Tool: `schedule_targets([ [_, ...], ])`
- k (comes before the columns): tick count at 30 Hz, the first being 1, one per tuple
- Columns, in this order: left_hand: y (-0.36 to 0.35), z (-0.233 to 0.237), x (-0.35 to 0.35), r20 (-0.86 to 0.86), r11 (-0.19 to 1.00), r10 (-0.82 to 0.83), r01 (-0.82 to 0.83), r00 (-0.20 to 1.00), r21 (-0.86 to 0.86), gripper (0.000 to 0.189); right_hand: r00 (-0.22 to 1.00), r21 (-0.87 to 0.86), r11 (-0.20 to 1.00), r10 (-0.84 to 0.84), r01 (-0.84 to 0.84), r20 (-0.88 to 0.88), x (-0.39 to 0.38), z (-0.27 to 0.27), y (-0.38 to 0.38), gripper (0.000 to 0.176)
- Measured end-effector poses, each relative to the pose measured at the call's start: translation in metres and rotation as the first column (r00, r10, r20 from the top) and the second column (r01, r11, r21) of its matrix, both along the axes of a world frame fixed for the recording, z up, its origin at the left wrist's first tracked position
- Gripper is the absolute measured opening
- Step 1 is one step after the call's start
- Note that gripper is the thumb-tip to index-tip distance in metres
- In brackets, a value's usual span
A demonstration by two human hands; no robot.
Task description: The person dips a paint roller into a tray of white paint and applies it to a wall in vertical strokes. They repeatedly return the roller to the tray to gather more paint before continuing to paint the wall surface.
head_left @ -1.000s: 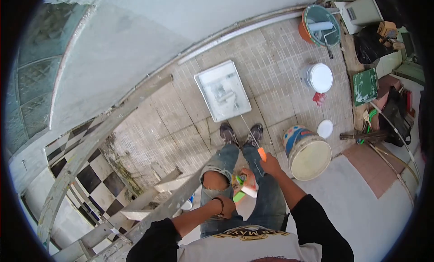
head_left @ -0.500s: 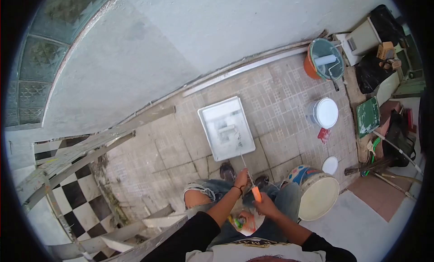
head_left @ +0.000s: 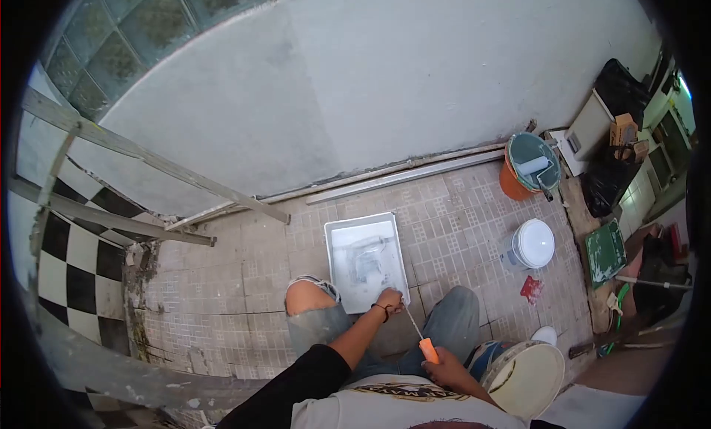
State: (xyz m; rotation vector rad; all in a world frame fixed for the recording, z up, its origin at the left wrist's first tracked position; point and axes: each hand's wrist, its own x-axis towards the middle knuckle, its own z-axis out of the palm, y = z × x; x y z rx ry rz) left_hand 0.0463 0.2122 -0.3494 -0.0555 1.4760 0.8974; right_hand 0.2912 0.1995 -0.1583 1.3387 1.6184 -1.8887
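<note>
My right hand [head_left: 446, 367] is closed around the orange handle of a paint roller [head_left: 428, 350], low in front of my body. From that handle a thin metal rod runs up to my left hand [head_left: 390, 299], which is closed at the rod's far part. Under and beyond my left hand lies a white paint tray [head_left: 332, 270], smeared with pale wet paint inside. The roller's head is hard to make out against the white paint. My knees in torn jeans [head_left: 318, 329] flank the tray's near end.
An orange bucket [head_left: 515, 185] with another roller stands by the wall. Nearer are a lidded white tub [head_left: 535, 244], a red scrap [head_left: 530, 289] and a large paint bucket [head_left: 527, 381]. A green tray [head_left: 605, 253] leans at right; a wooden ladder [head_left: 159, 166] stands left.
The view has tilted up, showing more wall. My left hand has moved forward to the tray's near edge, and the orange handle sits lower, still in my right hand.
</note>
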Motion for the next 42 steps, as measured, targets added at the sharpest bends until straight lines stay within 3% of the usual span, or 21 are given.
schedule_targets([
  [2,-0.003,0.020,-0.005,-0.047,0.993,0.084,-0.079,0.995,0.090,0.009,1.000,0.044,0.999,-0.017,0.017,0.005,0.004,0.001,-0.011,0.035],
  [4,0.012,0.036,-0.015,-0.151,0.979,0.072,-0.041,0.986,0.199,0.009,0.979,0.480,0.877,0.114,-0.020,-0.167,0.011,-0.017,-0.017,0.038],
  [6,0.034,0.039,-0.035,-0.270,0.933,0.055,0.047,0.961,0.357,0.011,0.978,0.491,0.871,0.096,0.007,-0.185,0.005,-0.040,-0.008,0.040],
  [8,0.052,0.062,-0.052,-0.559,0.872,0.069,0.222,0.826,0.436,0.018,0.942,0.608,0.785,0.101,0.122,-0.319,-0.012,-0.053,0.001,0.042],
  [9,0.064,0.051,-0.066,-0.702,0.832,0.104,0.325,0.705,0.450,0.022,0.938,0.613,0.778,0.098,0.136,-0.331,-0.023,-0.056,0.006,0.042],
  [10,0.067,0.071,-0.071,-0.710,0.827,0.102,0.337,0.696,0.450,0.022,0.912,0.618,0.757,0.075,0.211,-0.403,-0.034,-0.057,0.010,0.041],
  [12,0.083,0.119,-0.085,-0.841,0.791,0.190,0.429,0.506,0.437,0.019,0.875,0.627,0.721,0.063,0.293,-0.481,-0.057,-0.055,0.023,0.041],
  [14,0.098,0.154,-0.103,-0.860,0.782,0.227,0.440,0.457,0.441,0.019,0.891,0.410,0.868,-0.076,0.280,-0.449,-0.081,-0.050,0.037,0.043],
  [16,0.115,0.185,-0.123,-0.871,0.772,0.276,0.445,0.407,0.453,0.018,0.879,0.470,0.828,-0.058,0.308,-0.473,-0.105,-0.039,0.057,0.044],
  [18,0.129,0.212,-0.144,-0.924,0.774,0.323,0.505,0.202,0.381,0.017,0.871,0.520,0.787,-0.045,0.332,-0.489,-0.128,-0.035,0.076,0.045],
  [20,0.140,0.237,-0.161,-0.906,0.757,0.361,0.498,0.222,0.423,0.019,0.824,0.765,0.484,0.142,0.426,-0.549,-0.149,-0.037,0.092,0.045],
  [25,0.161,0.298,-0.189,-0.891,0.761,0.356,0.465,0.283,0.452,0.019,0.779,0.737,0.487,0.166,0.468,-0.605,-0.188,0.005,0.119,0.044],
  [32,0.184,0.327,-0.213,-0.883,0.739,0.418,0.487,0.211,0.466,0.021,0.747,0.727,0.457,0.180,0.513,-0.640,-0.223,0.029,0.142,0.040],
  [34,0.187,0.334,-0.215,-0.857,0.712,0.514,0.533,0.049,0.457,0.022,0.739,0.724,0.458,0.190,0.516,-0.646,-0.228,0.043,0.146,0.040],
  [37,0.181,0.352,-0.208,-0.841,0.697,0.540,0.545,0.026,0.465,0.028,0.689,0.722,0.407,0.255,0.560,-0.678,-0.244,0.059,0.157,0.039],
  [38,0.178,0.358,-0.204,-0.841,0.698,0.540,0.544,0.028,0.466,0.028,0.646,0.714,0.359,0.309,0.600,-0.698,-0.248,0.061,0.160,0.039],
  [40,0.173,0.371,-0.198,-0.824,0.643,0.537,0.545,0.181,0.539,0.033,0.622,0.699,0.342,0.320,0.628,-0.715,-0.259,0.079,0.163,0.039],
  [41,0.168,0.378,-0.194,-0.825,0.645,0.535,0.543,0.182,0.538,0.033,0.595,0.681,0.324,0.332,0.657,-0.732,-0.265,0.090,0.163,0.038],
  [42,0.162,0.389,-0.188,-0.799,0.605,0.544,0.539,0.257,0.586,0.033,0.596,0.682,0.325,0.332,0.656,-0.731,-0.270,0.102,0.165,0.038],
])
